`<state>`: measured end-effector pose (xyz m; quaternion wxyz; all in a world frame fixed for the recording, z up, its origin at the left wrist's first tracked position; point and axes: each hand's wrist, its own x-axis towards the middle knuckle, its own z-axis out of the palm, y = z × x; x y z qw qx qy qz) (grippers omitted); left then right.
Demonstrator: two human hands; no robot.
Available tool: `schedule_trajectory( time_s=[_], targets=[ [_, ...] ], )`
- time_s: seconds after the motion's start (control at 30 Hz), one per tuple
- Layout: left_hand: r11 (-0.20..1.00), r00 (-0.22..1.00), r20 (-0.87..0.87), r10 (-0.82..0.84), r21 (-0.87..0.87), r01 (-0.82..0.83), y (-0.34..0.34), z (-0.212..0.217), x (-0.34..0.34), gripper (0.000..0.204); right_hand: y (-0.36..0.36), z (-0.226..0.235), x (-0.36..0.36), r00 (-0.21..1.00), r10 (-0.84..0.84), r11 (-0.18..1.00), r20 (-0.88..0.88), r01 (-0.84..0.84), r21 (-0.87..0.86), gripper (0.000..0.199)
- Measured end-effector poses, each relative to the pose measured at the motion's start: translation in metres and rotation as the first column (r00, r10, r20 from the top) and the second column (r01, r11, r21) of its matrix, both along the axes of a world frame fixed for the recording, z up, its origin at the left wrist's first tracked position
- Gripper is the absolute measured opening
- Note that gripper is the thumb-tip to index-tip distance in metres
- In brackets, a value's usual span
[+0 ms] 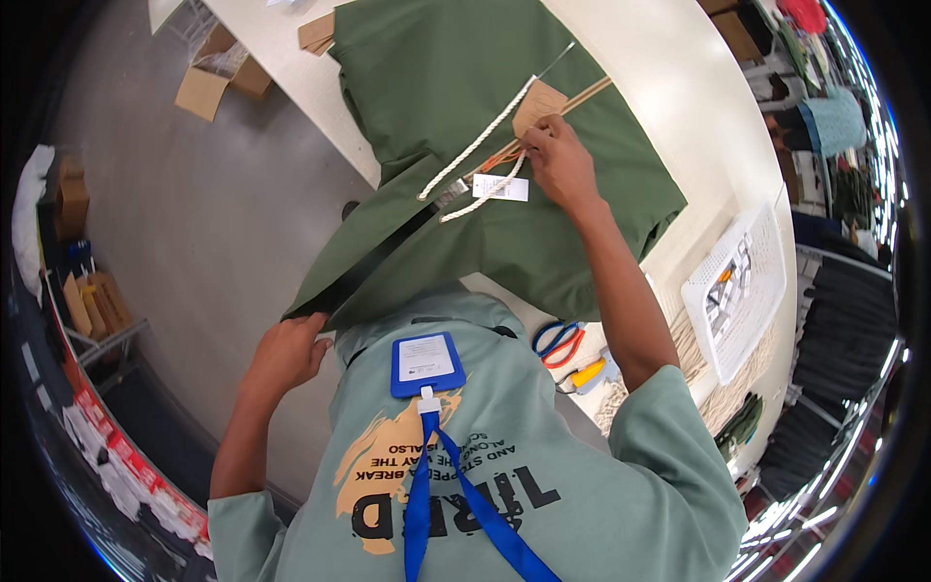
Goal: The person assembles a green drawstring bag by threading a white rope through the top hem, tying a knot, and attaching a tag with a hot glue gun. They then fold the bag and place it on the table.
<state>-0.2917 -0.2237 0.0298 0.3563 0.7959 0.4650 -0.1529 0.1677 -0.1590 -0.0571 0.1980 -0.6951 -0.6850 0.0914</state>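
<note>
1. At the lower left of the frame, the left hand [287, 355] is closed on the hanging hem of one green hooded garment [543, 233]. The cloth droops off the table edge there, so it looks soft and limp, likely light, and best taken by pinching an edge or fold.
2. The garment lies spread across the white table [679, 107] from the upper middle down to the centre of the frame. It would probably slide easily on that smooth top.
3. Two white drawcords [475, 147] run over the chest. They look pliable and are easy to nip between fingertips.
4. One white paper tag [501, 187] and one brown card tag [536, 104] sit by the cords. Both are thin and would crease if squeezed hard.
5. The right hand [561, 160], upper middle, rests on the cloth with its fingertips pinched at the cord and tags. The two hands are well apart.
6. Lower right of centre lie one pair of scissors with blue and red handles [558, 342] and one yellow-handled tool [588, 373].
7. At the right, one white perforated basket [766, 281] sits on the table.
</note>
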Motion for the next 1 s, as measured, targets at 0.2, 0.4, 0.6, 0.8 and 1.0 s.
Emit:
schedule_trajectory(
  time_s=[0.2,0.4,0.6,0.8,1.0],
  targets=[
    [0.986,0.984,0.101,0.146,0.071,-0.154,-0.019,-0.061,-0.007,0.018,0.0,0.006,0.018,0.994,0.106,0.988,0.0,-0.105,0.111,0.011],
    [0.978,0.98,0.101,0.173,0.097,-0.183,-0.019,-0.086,-0.012,0.009,-0.002,0.035,0.046,0.995,0.097,0.991,-0.017,-0.095,0.095,0.009],
    [0.975,0.979,0.134,0.152,0.145,-0.171,-0.013,-0.091,-0.013,0.01,0.014,0.046,0.065,0.995,0.1,0.989,0.001,-0.1,0.107,0.008],
    [0.955,0.959,0.167,0.229,0.152,-0.255,-0.013,-0.09,-0.009,0.009,0.024,0.029,0.079,0.998,0.047,0.995,-0.033,-0.044,0.085,0.008],
    [0.97,0.986,0.071,0.151,0.181,-0.162,-0.014,-0.09,-0.007,0.013,0.029,0.01,0.073,0.985,-0.024,0.996,-0.17,0.039,0.086,0.01]
  ],
)
